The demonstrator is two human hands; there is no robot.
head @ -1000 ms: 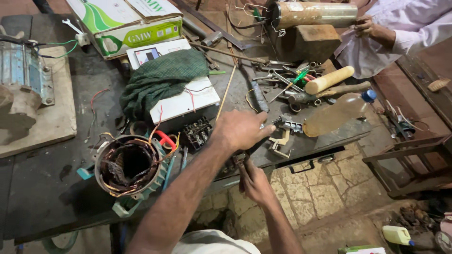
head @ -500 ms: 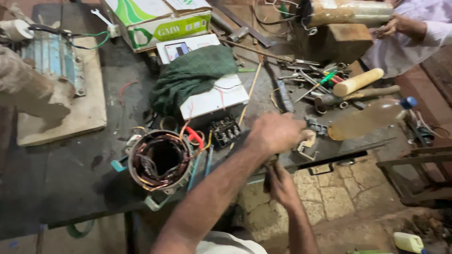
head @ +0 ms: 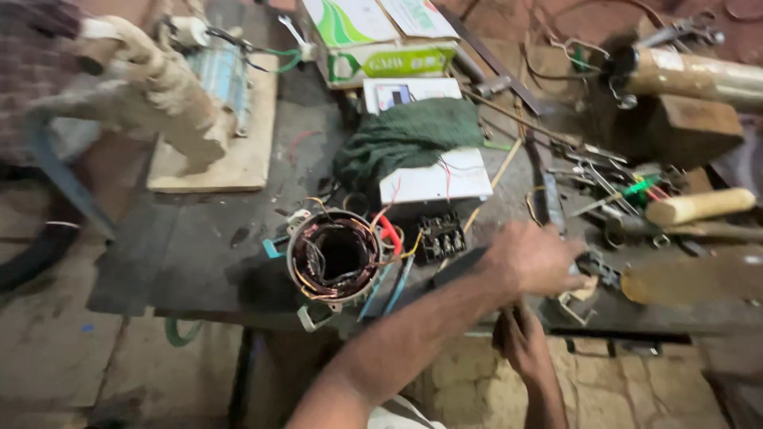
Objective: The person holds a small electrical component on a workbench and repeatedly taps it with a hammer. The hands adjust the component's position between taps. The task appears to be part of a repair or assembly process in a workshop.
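Since a moment ago our left hand [head: 534, 258] has slid toward three o'clock along the counter [head: 199, 246], leaving the wound stator [head: 338, 256] at nine o'clock of it, fingers curled over small metal parts [head: 584, 290], while our right hand [head: 520, 338] below looks loosely closed, its hold unclear.

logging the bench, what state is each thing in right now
motor stator: lying open end up, copper windings bare, coloured leads trailing out
green cloth: crumpled over the white box
cardboard box: flaps shut
left hand: palm down on the tools at the table edge
right hand: below the edge, grip unclear
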